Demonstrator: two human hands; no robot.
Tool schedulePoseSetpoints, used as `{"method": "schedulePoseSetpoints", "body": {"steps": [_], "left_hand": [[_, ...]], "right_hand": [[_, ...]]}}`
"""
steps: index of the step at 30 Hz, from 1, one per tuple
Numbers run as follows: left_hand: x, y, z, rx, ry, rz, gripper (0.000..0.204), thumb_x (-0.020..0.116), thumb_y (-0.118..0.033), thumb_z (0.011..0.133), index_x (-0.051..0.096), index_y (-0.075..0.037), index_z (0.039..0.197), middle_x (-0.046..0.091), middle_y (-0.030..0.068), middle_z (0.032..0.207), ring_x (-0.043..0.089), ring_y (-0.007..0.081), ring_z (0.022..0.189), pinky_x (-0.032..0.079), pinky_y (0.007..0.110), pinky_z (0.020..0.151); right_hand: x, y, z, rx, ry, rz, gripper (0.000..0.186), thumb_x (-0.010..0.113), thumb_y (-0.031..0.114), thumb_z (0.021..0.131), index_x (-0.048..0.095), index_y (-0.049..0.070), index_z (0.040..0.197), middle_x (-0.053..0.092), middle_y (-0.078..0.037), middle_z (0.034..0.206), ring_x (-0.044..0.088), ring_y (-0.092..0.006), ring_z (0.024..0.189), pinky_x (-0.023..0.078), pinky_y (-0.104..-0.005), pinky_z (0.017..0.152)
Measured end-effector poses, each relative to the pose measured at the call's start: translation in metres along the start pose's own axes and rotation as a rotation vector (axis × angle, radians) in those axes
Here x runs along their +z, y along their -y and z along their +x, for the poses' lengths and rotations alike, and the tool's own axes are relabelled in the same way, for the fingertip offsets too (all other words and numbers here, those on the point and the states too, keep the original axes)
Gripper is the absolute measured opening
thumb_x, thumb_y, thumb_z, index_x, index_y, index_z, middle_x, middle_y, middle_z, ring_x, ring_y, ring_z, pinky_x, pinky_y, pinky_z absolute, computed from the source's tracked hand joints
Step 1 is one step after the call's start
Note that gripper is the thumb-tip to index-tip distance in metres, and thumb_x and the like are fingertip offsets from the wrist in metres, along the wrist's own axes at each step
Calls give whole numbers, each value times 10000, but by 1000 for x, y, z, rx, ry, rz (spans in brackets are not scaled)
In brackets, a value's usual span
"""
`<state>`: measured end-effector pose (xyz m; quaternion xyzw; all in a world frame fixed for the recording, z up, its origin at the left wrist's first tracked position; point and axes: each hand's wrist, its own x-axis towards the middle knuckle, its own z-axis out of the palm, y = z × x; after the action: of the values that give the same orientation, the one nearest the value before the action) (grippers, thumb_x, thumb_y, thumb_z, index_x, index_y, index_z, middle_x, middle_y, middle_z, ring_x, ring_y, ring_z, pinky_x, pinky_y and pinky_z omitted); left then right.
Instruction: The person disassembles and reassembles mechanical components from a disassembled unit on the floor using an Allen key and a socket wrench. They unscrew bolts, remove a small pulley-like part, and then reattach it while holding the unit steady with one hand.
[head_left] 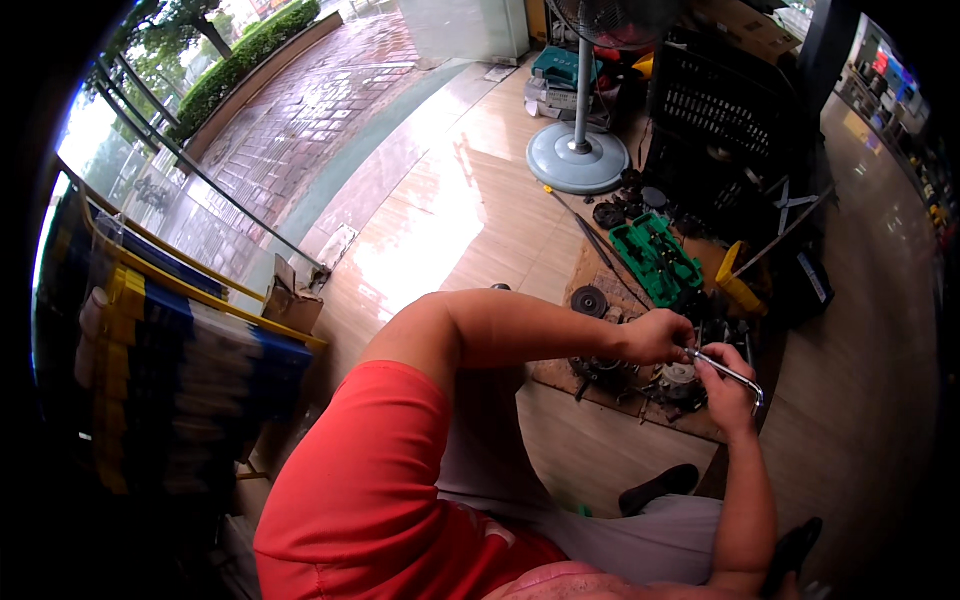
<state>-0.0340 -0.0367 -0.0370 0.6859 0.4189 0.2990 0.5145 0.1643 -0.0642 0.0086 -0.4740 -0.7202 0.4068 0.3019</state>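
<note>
A shiny L-shaped socket wrench point(735, 374) is held in front of me, its bent end to the right. My right hand point(724, 385) grips its shaft between thumb and fingers. My left hand point(659, 337) closes in a pinch at the wrench's left end; whether it holds a small part there is too small to tell. Just below the hands lies a greasy metal machine part point(678, 376), partly hidden by them. Beside my left forearm sits a dark round pulley-like wheel point(589, 301) among other metal parts.
Under the parts lies a brown cardboard sheet point(560, 375). Beyond my hands are an open green tool case point(657, 260) and a yellow tool or case point(738, 285). Farther off stand a fan base point(578, 158) and black crates point(715, 110). A blue-and-yellow rack point(190, 350) is at left.
</note>
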Motion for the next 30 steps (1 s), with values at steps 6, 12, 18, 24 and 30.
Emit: {"method": "schedulePoseSetpoints", "body": {"steps": [6, 12, 18, 24, 30], "left_hand": [[4, 4, 1, 48, -32, 86, 253, 749, -108, 760, 642, -25, 974, 675, 111, 859, 647, 199, 802, 515, 326, 721], [6, 9, 3, 82, -90, 45, 297, 754, -108, 751, 625, -11, 1000, 671, 124, 904, 645, 213, 844, 515, 335, 752], [5, 6, 4, 71, -97, 38, 289, 764, -133, 760, 633, -14, 988, 671, 116, 875, 637, 195, 805, 509, 317, 733], [-1, -2, 1, 27, -47, 38, 248, 763, -168, 781, 657, -31, 958, 665, 110, 821, 615, 171, 755, 496, 325, 686], [0, 1, 2, 40, -17, 26, 239, 760, -192, 793, 661, -34, 942, 651, 99, 774, 596, 151, 721, 489, 317, 666]], "right_hand": [[-1, 6, -1, -189, 24, -7, 198, 654, -5, 773, 634, -9, 970, 655, -110, 1000, 629, -165, 861, 490, -273, 758], [-1, 10, -4, -126, 34, -12, 229, 642, -12, 767, 620, -20, 995, 648, -127, 1060, 626, -190, 934, 484, -290, 829], [4, 1, -5, -43, -37, 34, 221, 655, 14, 791, 627, 2, 1010, 668, -86, 980, 623, -140, 848, 492, -267, 760], [2, 3, -2, 17, -62, 33, 145, 649, 43, 847, 616, 2, 982, 638, -17, 816, 576, -70, 732, 471, -225, 658], [1, -9, 0, 59, -79, 145, 128, 658, 84, 864, 606, 13, 957, 624, -13, 782, 573, -62, 680, 461, -215, 596]]}}
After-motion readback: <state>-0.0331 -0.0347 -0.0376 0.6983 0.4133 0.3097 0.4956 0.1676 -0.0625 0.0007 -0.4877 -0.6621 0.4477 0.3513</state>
